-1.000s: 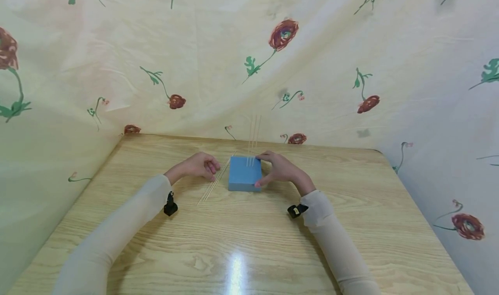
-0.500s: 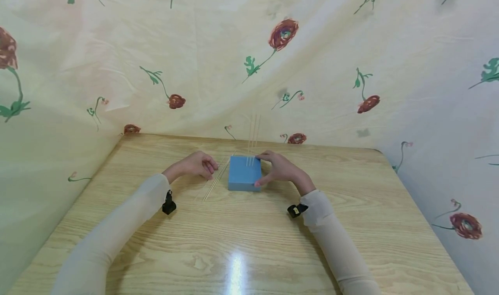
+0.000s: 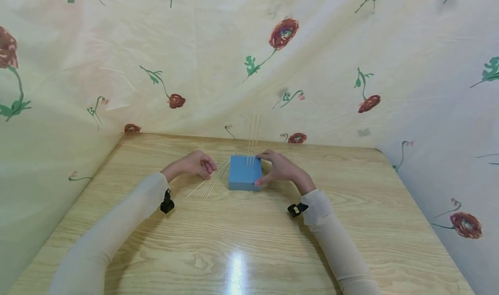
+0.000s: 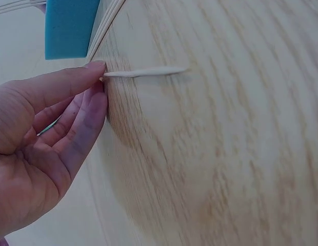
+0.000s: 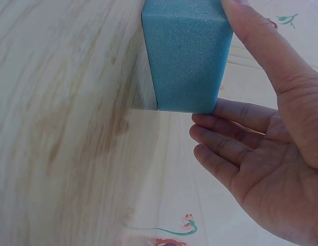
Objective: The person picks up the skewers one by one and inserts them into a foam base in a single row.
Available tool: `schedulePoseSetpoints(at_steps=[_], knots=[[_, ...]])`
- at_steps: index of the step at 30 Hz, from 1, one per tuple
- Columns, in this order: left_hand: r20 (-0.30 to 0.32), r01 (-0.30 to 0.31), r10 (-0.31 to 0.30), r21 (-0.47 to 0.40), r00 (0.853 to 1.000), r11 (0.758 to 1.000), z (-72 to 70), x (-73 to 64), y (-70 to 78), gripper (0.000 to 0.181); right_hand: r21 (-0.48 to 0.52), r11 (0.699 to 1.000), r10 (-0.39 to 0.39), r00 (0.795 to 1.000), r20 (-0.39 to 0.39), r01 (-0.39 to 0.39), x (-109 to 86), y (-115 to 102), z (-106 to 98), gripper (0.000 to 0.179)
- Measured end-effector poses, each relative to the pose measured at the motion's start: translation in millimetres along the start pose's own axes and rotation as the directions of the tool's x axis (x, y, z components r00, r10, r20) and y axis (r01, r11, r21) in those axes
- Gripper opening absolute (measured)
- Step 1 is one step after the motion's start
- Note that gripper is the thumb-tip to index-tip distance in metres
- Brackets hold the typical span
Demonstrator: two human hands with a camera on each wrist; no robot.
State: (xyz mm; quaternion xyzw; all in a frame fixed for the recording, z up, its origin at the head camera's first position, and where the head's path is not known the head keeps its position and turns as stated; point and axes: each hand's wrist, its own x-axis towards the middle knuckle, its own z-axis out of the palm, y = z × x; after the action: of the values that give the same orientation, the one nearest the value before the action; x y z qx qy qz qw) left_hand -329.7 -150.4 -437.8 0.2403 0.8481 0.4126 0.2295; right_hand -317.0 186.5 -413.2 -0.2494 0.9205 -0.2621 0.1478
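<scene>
A blue foam block (image 3: 241, 176) lies on the wooden table, with three thin skewers (image 3: 255, 134) standing upright from its back right part. My right hand (image 3: 281, 168) holds the block's right side, thumb at the front and index finger at the back corner; its other fingers extend beside the block in the right wrist view. Left of the block, my left hand (image 3: 197, 165) pinches one skewer (image 4: 146, 72) between thumb and fingertips, its pointed end close over the table. Several loose skewers (image 3: 213, 186) lie slanted between the left hand and the block.
The wood-grain table (image 3: 234, 225) reaches back to a cream curtain (image 3: 218, 61) printed with red flowers, which also hangs at both sides. A small black camera (image 3: 167, 205) sits on the left wrist, another camera (image 3: 297, 210) on the right.
My left hand has shifted slightly left, drawing one skewer away from the loose ones; its near end has swung left. The right hand and block have stayed put.
</scene>
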Motion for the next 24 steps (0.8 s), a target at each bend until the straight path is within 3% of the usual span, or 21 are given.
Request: schedulePoseSetpoints(at_steps=[17, 24], knots=[[-0.011, -0.022, 0.022, 0.048, 1.0, 0.999, -5.3, -6.1, -6.3, 0.023, 0.005, 1.0, -0.004, 1.0, -0.002, 0.004, -0.6, 0.4, 1.2, 0.104], [-0.013, -0.008, 0.008, 0.023, 1.0, 1.0, -5.0, -8.7, -8.5, 0.021, 0.007, 1.0, -0.006, 1.0, -0.002, 0.006, -1.7, -1.7, 2.0, 0.103]])
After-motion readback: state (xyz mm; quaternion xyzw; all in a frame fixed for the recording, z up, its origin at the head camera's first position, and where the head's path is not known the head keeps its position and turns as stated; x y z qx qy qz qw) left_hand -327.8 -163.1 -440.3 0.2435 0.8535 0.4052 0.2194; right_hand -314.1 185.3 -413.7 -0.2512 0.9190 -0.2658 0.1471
